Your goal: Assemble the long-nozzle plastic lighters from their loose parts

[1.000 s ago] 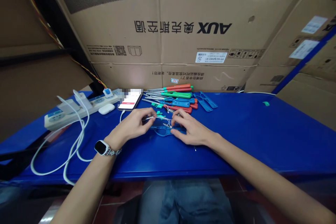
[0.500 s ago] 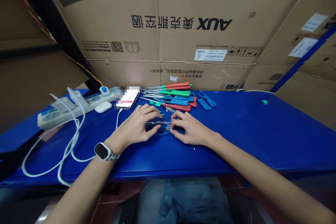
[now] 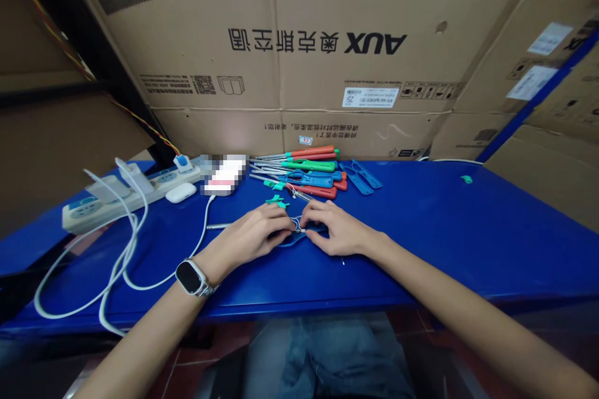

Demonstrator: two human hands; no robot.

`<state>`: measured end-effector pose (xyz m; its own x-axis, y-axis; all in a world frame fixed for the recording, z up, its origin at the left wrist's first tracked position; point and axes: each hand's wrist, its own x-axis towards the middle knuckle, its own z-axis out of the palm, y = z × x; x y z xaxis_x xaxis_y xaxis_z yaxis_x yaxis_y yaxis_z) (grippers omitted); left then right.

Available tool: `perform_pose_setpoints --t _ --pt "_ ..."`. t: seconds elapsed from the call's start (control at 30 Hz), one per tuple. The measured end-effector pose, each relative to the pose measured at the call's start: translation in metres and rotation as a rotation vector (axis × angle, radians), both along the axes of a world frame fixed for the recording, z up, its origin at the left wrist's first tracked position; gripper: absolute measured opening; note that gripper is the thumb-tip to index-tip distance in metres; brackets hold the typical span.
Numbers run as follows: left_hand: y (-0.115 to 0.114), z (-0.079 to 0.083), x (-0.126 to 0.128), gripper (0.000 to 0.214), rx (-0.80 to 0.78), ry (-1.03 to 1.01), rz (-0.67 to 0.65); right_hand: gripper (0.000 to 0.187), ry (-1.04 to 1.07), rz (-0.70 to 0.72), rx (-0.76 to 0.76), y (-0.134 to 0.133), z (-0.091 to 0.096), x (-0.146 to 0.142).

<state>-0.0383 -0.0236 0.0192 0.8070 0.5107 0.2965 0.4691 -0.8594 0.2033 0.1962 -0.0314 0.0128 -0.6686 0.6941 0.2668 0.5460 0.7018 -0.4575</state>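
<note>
My left hand, wearing a watch at the wrist, has thumb and fingers closed over an opened blue lighter shell lying on the table. What those fingertips hold is hidden. A metal tube sticks out to the left beneath this hand. Facing it, my right hand pinches a thin white wire that loops above the shell between both hands. Just beyond the fingers are small green plastic pieces. Behind them lies a pile of long-nosed lighters with red, green and blue handles.
Empty blue shell halves lie right of the pile. At left are a phone, a white earbud case, a power strip and looping white cables. Cardboard stands along the back of the blue table.
My left hand has moved right and closed its fingers beside my right fingertips, uncovering the metal tube and green pieces. My right hand has stayed nearly in place. The view has shifted slightly.
</note>
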Motion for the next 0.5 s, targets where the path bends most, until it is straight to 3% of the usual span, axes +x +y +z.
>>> perform_pose_setpoints --t 0.5 --pt "-0.001 0.0002 0.0 0.019 -0.033 -0.058 0.024 0.023 -0.023 0.003 -0.102 0.0026 0.0009 0.0026"
